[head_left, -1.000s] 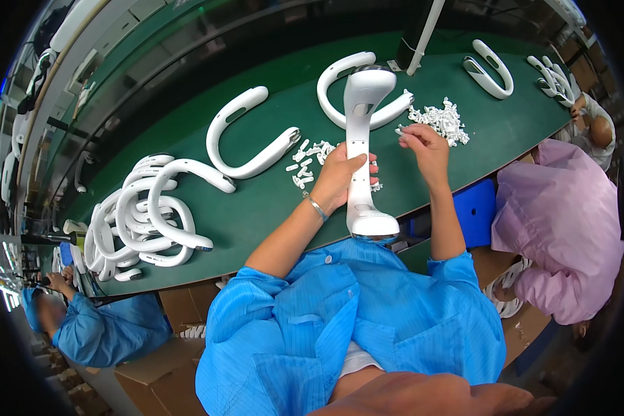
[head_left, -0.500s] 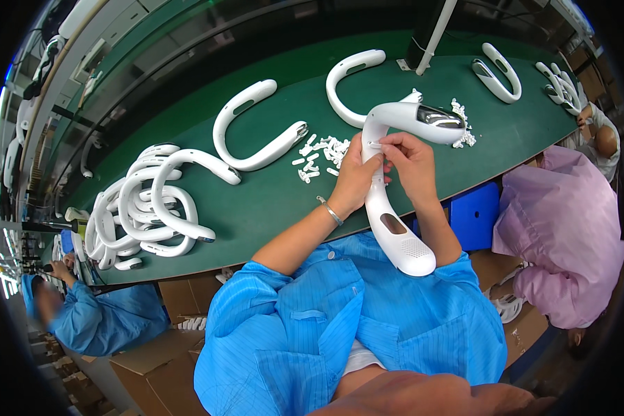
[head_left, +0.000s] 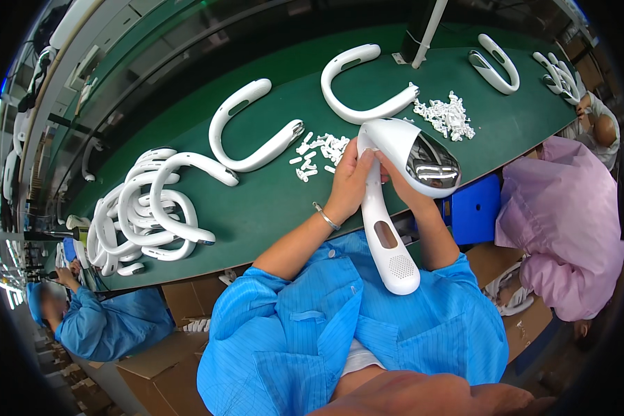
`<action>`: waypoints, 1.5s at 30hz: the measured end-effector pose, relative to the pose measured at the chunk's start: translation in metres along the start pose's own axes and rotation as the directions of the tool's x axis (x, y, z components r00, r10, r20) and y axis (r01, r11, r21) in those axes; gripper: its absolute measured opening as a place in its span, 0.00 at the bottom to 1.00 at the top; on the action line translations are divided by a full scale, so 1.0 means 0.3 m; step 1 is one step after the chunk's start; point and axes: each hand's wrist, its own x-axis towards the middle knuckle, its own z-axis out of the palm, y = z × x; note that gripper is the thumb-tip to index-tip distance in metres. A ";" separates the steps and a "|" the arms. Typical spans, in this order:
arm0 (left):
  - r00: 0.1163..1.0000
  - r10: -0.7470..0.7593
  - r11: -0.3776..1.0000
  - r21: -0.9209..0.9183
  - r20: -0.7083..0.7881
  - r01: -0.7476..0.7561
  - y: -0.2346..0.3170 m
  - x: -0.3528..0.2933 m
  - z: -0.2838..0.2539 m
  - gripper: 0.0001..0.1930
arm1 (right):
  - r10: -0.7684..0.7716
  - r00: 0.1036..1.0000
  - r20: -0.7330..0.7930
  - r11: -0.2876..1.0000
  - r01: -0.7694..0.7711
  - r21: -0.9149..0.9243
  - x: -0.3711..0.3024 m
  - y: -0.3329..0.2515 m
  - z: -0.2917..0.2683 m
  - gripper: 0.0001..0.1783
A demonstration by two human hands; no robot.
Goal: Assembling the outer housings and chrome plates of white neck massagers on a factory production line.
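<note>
A white U-shaped neck fan (head_left: 373, 208) is held in front of my chest, above the table's near edge. Its glossy dark-windowed end points right, and its end with the oval opening and perforated grille hangs toward me. My left hand (head_left: 349, 186) wraps round the curved middle, thumb on the near side. Against the same curve, my right hand (head_left: 400, 184) is closed on the fan; the dark-ended arm covers part of its fingers. Beyond my hands lie two heaps of small white plastic parts, a left heap (head_left: 330, 148) and a right heap (head_left: 449, 119).
Neck fans are piled (head_left: 161, 236) on the green table (head_left: 270, 208) at left. More fans (head_left: 256, 154) lie along the back. A post (head_left: 423, 38) rises at the far edge. A blue bin (head_left: 475, 211) and a person in pink (head_left: 561, 222) are at right; a person in blue (head_left: 118, 322) sits left.
The neck fan has turned in my hands: its dark-windowed end has swung nearer and lower, its grille end slightly down. My right hand has shifted from the curve's top face to partly behind the fan.
</note>
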 end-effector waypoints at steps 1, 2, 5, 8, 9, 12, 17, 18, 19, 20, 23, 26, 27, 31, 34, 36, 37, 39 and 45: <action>1.000 0.000 1.000 -0.011 0.010 0.000 0.003 -0.007 0.003 0.17 | 0.094 0.989 0.112 0.983 -0.109 0.146 0.022 -0.040 -0.037 0.26; 1.000 0.000 1.000 -0.021 0.021 0.001 0.007 -0.012 0.006 0.17 | 0.124 0.986 0.115 0.981 -0.139 0.139 0.025 -0.057 -0.050 0.24; 0.983 0.163 0.953 0.245 0.086 -0.179 0.043 -0.021 0.002 0.17 | 0.101 0.982 0.161 0.993 -0.109 0.041 0.059 -0.173 -0.056 0.19; 0.998 0.021 0.999 0.025 0.063 -0.022 0.052 -0.033 0.004 0.17 | 0.126 0.970 0.209 0.953 -0.177 0.246 0.052 -0.207 -0.046 0.20; 0.994 0.082 0.989 0.115 0.070 -0.090 0.056 -0.034 0.011 0.17 | 0.126 0.970 0.210 0.953 -0.177 0.245 0.049 -0.185 -0.046 0.20; 0.995 0.081 0.992 0.094 0.059 -0.087 0.020 -0.024 0.015 0.16 | 0.104 0.984 0.144 0.973 -0.131 0.191 0.054 -0.179 -0.036 0.19; 0.992 0.107 0.987 0.111 0.062 -0.113 0.025 -0.016 0.002 0.15 | 0.272 0.912 0.308 0.802 -0.391 0.452 0.009 -0.042 -0.070 0.19; 0.995 0.085 0.987 0.135 0.055 -0.091 0.027 -0.016 -0.001 0.15 | 0.308 0.932 0.189 0.802 -0.361 0.476 -0.010 -0.002 -0.065 0.18; 0.997 0.063 0.986 0.154 0.047 -0.069 0.034 -0.017 -0.003 0.15 | 0.344 0.937 0.067 0.805 -0.331 0.493 -0.030 0.047 -0.065 0.17; 0.998 0.038 0.986 0.159 0.045 -0.045 0.048 -0.018 0.002 0.15 | 0.485 0.869 0.096 0.586 -0.405 0.702 -0.058 0.159 -0.085 0.18; 0.999 -0.015 0.993 0.120 0.051 0.009 0.039 -0.021 -0.013 0.15 | 0.249 0.956 0.157 0.859 -0.293 0.420 -0.022 0.129 -0.100 0.18; 0.999 0.003 0.987 0.158 0.050 -0.011 0.050 -0.029 -0.008 0.14 | 0.243 0.941 0.235 0.879 -0.316 0.357 0.004 0.086 -0.112 0.17; 0.999 0.002 0.987 0.158 0.045 -0.009 0.052 -0.030 -0.012 0.14 | 0.160 0.959 0.235 0.935 -0.223 0.274 0.023 0.011 -0.092 0.17; 0.998 0.015 0.993 0.119 0.055 -0.021 0.066 -0.016 -0.009 0.13 | 0.251 0.905 0.344 0.949 -0.301 0.098 0.052 -0.038 -0.086 0.16; 0.999 -0.042 0.997 0.064 -0.007 0.042 0.061 0.002 -0.013 0.11 | 0.335 0.933 0.130 0.686 -0.336 0.645 0.025 0.094 -0.001 0.13; 0.988 -0.148 0.989 -0.010 -0.046 0.148 0.031 0.024 -0.043 0.12 | 0.240 0.934 0.264 0.958 -0.273 0.093 0.093 0.001 -0.022 0.16; 0.978 -0.204 0.978 -0.042 -0.045 0.202 0.023 0.031 -0.062 0.13 | 0.342 0.861 0.377 0.903 -0.412 0.120 0.130 -0.062 -0.015 0.17; 0.947 -0.318 0.943 -0.118 -0.039 0.311 0.048 0.017 -0.066 0.15 | 0.236 0.939 0.250 0.967 -0.251 0.034 0.159 -0.093 -0.023 0.09; 0.895 -0.423 0.905 -0.028 -0.140 0.424 0.059 -0.033 -0.149 0.17 | -0.239 0.829 0.506 0.765 0.482 -0.428 0.095 0.057 -0.101 0.10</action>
